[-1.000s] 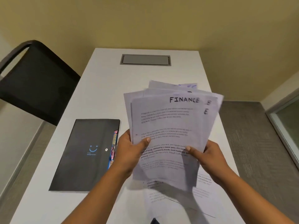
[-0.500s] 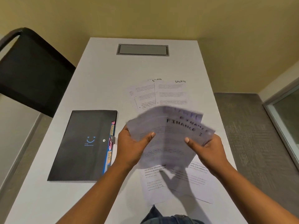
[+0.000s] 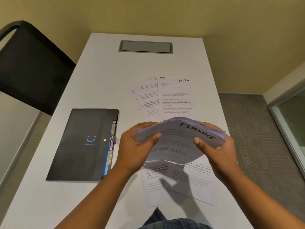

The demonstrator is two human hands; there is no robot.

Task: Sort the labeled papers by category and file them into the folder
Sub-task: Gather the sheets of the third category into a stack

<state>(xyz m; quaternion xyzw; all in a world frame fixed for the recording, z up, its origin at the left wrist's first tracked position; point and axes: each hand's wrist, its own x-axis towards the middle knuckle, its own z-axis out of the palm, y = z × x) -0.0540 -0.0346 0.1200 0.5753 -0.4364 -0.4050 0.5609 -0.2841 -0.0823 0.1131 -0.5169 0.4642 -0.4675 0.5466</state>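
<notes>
Yellow walls are framing a white table (image 3: 99,71), and places below are being given from the black folder (image 3: 82,144) lying closed on it. Just right of the folder, raised off the table, both hands are holding a bundle of papers (image 3: 178,142) headed FINANCE. The left hand (image 3: 133,149) is gripping its left side, thumb on top, and the right hand (image 3: 219,151) is pinching its right side likewise. The bundle's long axis is running roughly alongside the folder's long edge, headed end farthest off, so the left hand is sitting nearer the folder. Farther right and beyond, SPORTS sheets (image 3: 173,96) are lying fanned. More loose sheets (image 3: 178,180) are lying beneath the hands, headings hidden. Coloured tabs (image 3: 112,146) are poking from the folder's right edge, facing the bundle; its contents are not showing. Filing, by my judgement, is not yet begun.
</notes>
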